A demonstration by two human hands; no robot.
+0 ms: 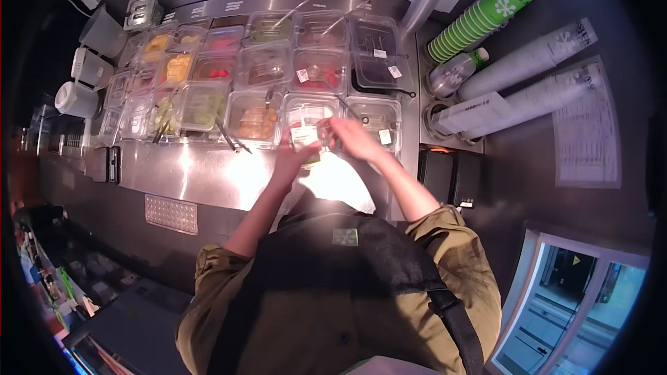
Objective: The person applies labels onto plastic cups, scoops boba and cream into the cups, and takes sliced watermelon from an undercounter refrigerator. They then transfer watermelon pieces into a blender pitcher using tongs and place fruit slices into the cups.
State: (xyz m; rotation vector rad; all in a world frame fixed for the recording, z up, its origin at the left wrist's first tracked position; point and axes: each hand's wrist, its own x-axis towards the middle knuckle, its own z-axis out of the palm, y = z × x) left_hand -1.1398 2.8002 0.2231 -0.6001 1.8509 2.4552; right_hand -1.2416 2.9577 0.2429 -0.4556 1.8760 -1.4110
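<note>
My left hand (294, 159) is closed around a clear cup (306, 136) with a white printed label on its side. Something green shows at the cup's lower end. The fingers of my right hand (349, 137) are bent against the cup's upper right side; what lies under their tips is hard to see. Both hands are over the front edge of the steel counter, just before a lidded clear tub (311, 107). Left of them sits a tub of orange-brown pieces (254, 123), and to the right another clear tub (381, 114) carries a small white label.
Rows of clear ingredient tubs fill the counter, some with handles sticking out, such as dark tongs (231, 138). Stacked green cups (479, 22) and white cups (528, 62) lean at the right. A perforated metal plate (171, 213) is on the counter's front, left. White containers (75, 99) stand far left.
</note>
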